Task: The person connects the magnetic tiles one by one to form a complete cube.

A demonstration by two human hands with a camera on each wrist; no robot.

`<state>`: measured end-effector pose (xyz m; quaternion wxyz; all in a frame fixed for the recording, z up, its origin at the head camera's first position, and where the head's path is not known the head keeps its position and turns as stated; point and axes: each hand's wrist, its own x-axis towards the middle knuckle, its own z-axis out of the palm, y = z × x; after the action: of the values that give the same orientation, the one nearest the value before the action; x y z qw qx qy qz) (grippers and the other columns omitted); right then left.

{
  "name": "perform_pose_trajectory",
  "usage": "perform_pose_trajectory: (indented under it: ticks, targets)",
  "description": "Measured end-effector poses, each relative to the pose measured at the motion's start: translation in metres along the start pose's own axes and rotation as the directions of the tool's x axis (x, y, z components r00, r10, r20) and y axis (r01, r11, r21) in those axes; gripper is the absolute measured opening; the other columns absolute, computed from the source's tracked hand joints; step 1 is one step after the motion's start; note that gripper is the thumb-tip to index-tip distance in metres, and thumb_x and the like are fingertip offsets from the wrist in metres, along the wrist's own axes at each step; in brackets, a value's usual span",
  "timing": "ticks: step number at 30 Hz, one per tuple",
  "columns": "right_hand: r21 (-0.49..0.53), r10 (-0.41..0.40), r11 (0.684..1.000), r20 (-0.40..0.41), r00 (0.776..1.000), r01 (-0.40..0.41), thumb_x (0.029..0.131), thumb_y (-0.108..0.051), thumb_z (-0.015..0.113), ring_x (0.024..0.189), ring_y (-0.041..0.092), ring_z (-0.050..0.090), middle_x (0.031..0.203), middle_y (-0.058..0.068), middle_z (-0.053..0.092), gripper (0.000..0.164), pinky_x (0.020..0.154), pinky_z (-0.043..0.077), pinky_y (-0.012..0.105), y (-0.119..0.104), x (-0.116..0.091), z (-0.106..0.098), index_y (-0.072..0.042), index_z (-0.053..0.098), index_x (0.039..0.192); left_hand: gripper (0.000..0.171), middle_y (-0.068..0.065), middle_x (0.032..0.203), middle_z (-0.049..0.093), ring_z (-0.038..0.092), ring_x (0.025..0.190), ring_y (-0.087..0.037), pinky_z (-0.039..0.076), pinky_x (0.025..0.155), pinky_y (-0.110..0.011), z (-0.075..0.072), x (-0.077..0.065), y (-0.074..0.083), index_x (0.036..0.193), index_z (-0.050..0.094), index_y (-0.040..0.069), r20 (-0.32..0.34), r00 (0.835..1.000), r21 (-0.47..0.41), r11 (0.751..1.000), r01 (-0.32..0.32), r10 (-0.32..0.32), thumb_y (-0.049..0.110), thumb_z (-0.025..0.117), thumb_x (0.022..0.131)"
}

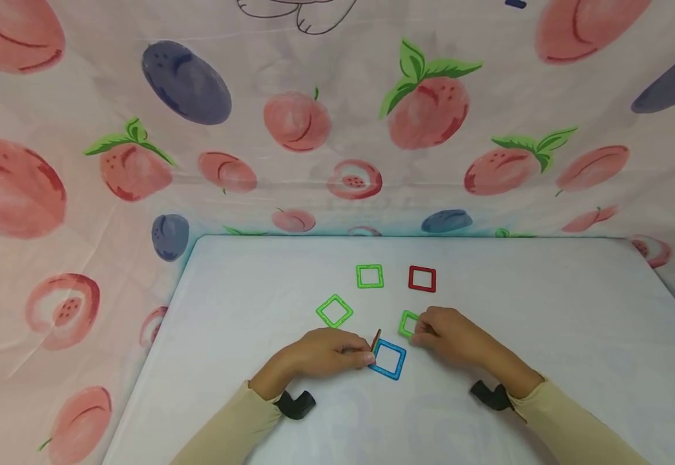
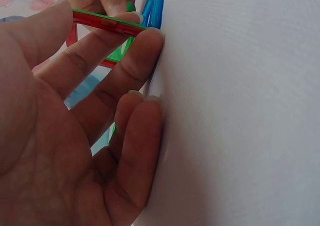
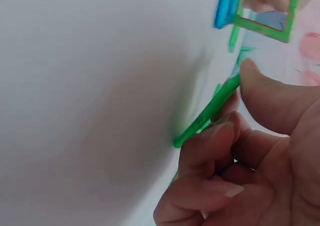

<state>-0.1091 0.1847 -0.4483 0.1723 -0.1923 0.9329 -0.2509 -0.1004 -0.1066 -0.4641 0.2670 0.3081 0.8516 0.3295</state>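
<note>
My left hand (image 1: 328, 352) pinches a square magnetic tile (image 2: 102, 22) between thumb and fingers. Red on one face and green along its edge, this tile stands upright at the left side of a blue square tile (image 1: 401, 365) lying on the table. The left fingertips are right at the blue tile's edge. To the right of it, my right hand (image 1: 450, 336) pinches a green square tile (image 3: 210, 108) between thumb and curled fingers. That green tile is tilted, its lower edge close over the table, and the hand hides part of it in the head view.
Beyond the hands lie a green tile turned like a diamond (image 1: 325, 303), another green square tile (image 1: 370, 287) and a red square tile (image 1: 422, 290). The white table (image 1: 244, 278) ends at a fruit-printed cloth (image 1: 244, 213). Black straps with camera mounts (image 1: 296, 405) sit on both wrists.
</note>
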Motion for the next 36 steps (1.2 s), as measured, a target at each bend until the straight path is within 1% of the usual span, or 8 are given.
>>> perform_pose_trajectory:
  ticks: [4,6,12,15,22,25,30,36]
  targets:
    - [0.037,-0.069,0.997,-0.011,0.998,0.070,0.095,-0.023,0.073,0.076,0.010,0.049,0.076,-0.005,0.051,0.013,0.065,0.042,0.024,-0.005,-0.002,-0.004,-0.014,0.066,0.090,0.025,0.022,0.087,0.063,0.058,0.087,-0.001,0.045,0.082,-0.024,0.000,0.000,-0.001,0.103,0.073,0.036,-0.007,1.000,0.010,1.000,-0.003,0.003,0.053,0.054,0.102]
    - [0.039,-0.086,0.995,-0.025,0.996,0.087,0.095,-0.022,0.073,0.076,0.010,0.049,0.076,-0.006,0.052,0.011,0.066,0.042,0.023,-0.008,-0.003,-0.005,-0.014,0.067,0.092,0.025,0.022,0.086,0.063,0.058,0.087,-0.001,0.045,0.081,-0.024,0.000,-0.001,-0.002,0.102,0.072,0.036,-0.005,1.000,0.007,1.000,0.003,-0.003,0.053,0.054,0.102]
    - [0.065,-0.079,0.995,-0.046,0.996,0.082,0.096,-0.022,0.072,0.075,0.011,0.049,0.078,-0.004,0.051,0.010,0.065,0.043,0.023,-0.017,-0.007,-0.011,-0.012,0.068,0.096,0.025,0.021,0.084,0.062,0.057,0.086,-0.001,0.044,0.078,-0.024,0.002,-0.002,-0.004,0.100,0.072,0.037,0.001,1.000,-0.004,1.000,0.005,-0.005,0.054,0.054,0.102]
    - [0.058,-0.077,0.995,-0.048,0.996,0.080,0.098,-0.022,0.070,0.076,0.011,0.049,0.079,-0.004,0.053,0.010,0.066,0.044,0.023,-0.021,-0.005,-0.011,-0.012,0.068,0.096,0.025,0.021,0.084,0.062,0.058,0.085,-0.001,0.044,0.077,-0.024,0.002,-0.001,-0.004,0.100,0.072,0.037,0.002,1.000,-0.005,1.000,-0.002,0.002,0.055,0.054,0.102]
    - [-0.031,-0.085,0.996,-0.071,0.994,0.083,0.097,-0.021,0.070,0.076,0.009,0.051,0.080,-0.007,0.055,0.007,0.070,0.048,0.023,-0.031,0.001,-0.004,-0.015,0.070,0.094,0.026,0.021,0.084,0.063,0.058,0.085,0.000,0.045,0.077,-0.023,0.001,0.000,-0.003,0.100,0.072,0.036,0.002,1.000,-0.015,1.000,-0.012,0.012,0.053,0.054,0.102]
    - [-0.095,-0.093,0.992,-0.090,0.992,0.085,0.096,-0.021,0.072,0.075,0.008,0.051,0.080,-0.007,0.055,0.006,0.071,0.049,0.024,-0.037,0.002,-0.001,-0.015,0.071,0.094,0.026,0.020,0.084,0.062,0.059,0.085,-0.001,0.045,0.077,-0.023,0.001,-0.001,-0.003,0.100,0.072,0.036,0.004,1.000,-0.018,1.000,-0.008,0.008,0.054,0.054,0.103]
    - [-0.208,-0.096,0.976,-0.117,0.989,0.070,0.096,-0.021,0.072,0.075,0.007,0.051,0.082,-0.007,0.054,0.007,0.070,0.050,0.024,-0.042,0.001,0.005,-0.014,0.072,0.096,0.027,0.020,0.083,0.062,0.058,0.083,0.000,0.045,0.077,-0.023,0.002,0.000,-0.002,0.100,0.072,0.035,0.005,1.000,-0.005,1.000,-0.013,0.013,0.053,0.053,0.103]
    - [-0.284,-0.091,0.958,-0.153,0.984,0.044,0.094,-0.022,0.075,0.076,0.008,0.054,0.085,-0.006,0.056,0.010,0.071,0.053,0.025,-0.048,-0.002,0.010,-0.013,0.073,0.098,0.028,0.020,0.084,0.062,0.058,0.084,0.000,0.045,0.077,-0.023,0.001,0.000,-0.001,0.102,0.072,0.035,0.006,1.000,0.008,1.000,-0.019,0.019,0.053,0.052,0.104]
